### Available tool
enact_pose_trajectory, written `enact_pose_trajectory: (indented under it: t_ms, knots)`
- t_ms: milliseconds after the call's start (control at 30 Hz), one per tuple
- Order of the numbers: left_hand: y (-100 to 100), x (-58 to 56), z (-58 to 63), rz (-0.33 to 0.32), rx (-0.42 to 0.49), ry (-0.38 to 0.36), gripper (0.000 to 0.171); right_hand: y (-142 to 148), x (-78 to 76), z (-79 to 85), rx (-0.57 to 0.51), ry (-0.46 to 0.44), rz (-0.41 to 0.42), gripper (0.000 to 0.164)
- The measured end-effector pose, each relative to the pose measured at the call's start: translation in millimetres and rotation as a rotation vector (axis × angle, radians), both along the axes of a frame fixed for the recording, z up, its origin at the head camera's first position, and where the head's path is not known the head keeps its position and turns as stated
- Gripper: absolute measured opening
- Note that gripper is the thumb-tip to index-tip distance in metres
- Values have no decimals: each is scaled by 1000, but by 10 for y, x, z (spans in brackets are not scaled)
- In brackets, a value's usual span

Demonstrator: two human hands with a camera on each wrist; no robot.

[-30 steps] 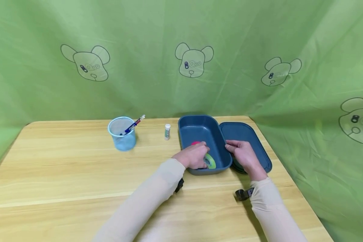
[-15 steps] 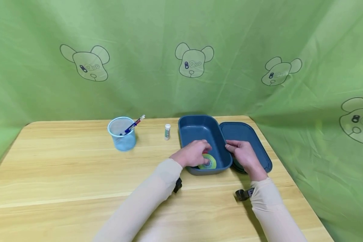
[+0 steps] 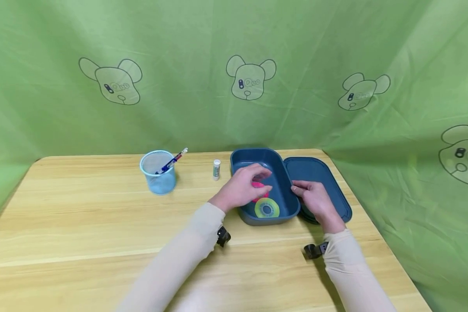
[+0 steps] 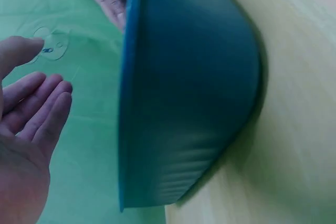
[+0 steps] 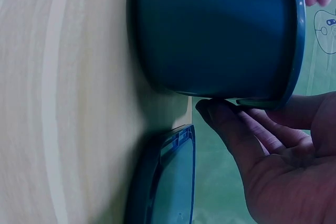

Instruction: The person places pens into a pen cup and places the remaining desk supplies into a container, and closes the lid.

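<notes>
A yellow-green tape roll lies flat in the near end of a dark blue box. Behind it is a pink tape roll, partly covered by my left hand. That hand hovers over the box's left side, thumb and fingers apart, holding nothing; the left wrist view shows its bare palm beside the box wall. My right hand pinches the box's right rim, and the right wrist view shows its fingers against the outer wall.
A blue lid lies right of the box, partly under my right hand. A white glue stick stands left of the box. Farther left is a light blue mesh pen cup with pens. A green curtain hangs behind the table.
My left hand has let go of the yellow-green tape roll and risen up and leftward, its fingers spreading. The tape roll now lies in the box. My right hand stays at the rim.
</notes>
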State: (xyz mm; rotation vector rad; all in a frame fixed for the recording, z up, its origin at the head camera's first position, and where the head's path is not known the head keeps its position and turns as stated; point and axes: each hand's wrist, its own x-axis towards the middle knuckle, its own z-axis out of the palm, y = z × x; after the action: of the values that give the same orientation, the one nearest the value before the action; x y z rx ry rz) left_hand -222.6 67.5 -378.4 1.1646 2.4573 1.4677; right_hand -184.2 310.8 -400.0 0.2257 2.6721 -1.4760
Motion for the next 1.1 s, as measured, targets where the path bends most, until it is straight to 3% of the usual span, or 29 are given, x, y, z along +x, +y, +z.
enact_pose_trajectory:
  t_ms: [267,400,500,600,833,1000,1100]
  knots:
    - [-224,-28,61,97,271,38,34,-9,11,15,2,-3,8,44]
    - [-337,-82,46,173,431,97,34,-8,6,12,4,-1,5,44]
    - [-417,-126,9,244,497,109,33,-5,2,6,3,1,5,43]
    - [-489,-154,-39,310,513,105,34,1,-1,-3,4,5,3,43]
    - [-628,-203,-213,455,451,75,37,7,0,-6,11,11,-2,43]
    - [-707,-254,-355,530,389,44,40,2,5,-5,3,2,-7,43]
    - [-742,-296,-430,557,359,-14,41,1,4,-6,-2,1,-8,43]
